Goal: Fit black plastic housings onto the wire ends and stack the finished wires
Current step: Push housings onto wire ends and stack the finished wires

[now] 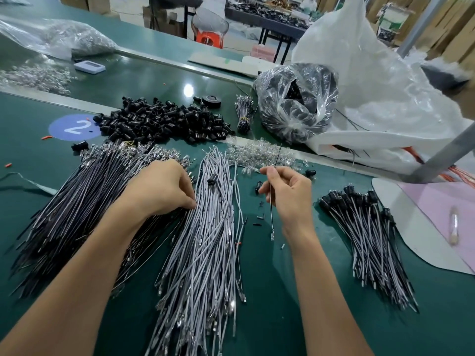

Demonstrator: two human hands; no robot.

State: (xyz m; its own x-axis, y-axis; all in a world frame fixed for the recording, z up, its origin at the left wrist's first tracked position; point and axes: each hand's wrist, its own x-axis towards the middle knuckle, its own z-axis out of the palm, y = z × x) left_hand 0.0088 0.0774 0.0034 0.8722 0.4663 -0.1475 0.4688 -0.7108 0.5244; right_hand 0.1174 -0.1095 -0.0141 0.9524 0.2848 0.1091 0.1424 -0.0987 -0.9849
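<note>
Pinching one wire (271,217) upright in the right grip (288,194), terminal dangling below. Curling the left grip (162,188) into the black wire pile (77,214) beneath it; cannot tell whether clamped on a strand. Shift the pinch close to the wire's end, take a housing from the housing heap (159,122) beyond both grips, push straight, then lay on the finished stack (367,232) right of the right grip.

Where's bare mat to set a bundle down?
Bare green mat lies between the grey wire pile and the finished housed-wire stack, and left of the black wire heap below the blue numbered circle. Crowded around the black plastic housings.
</note>
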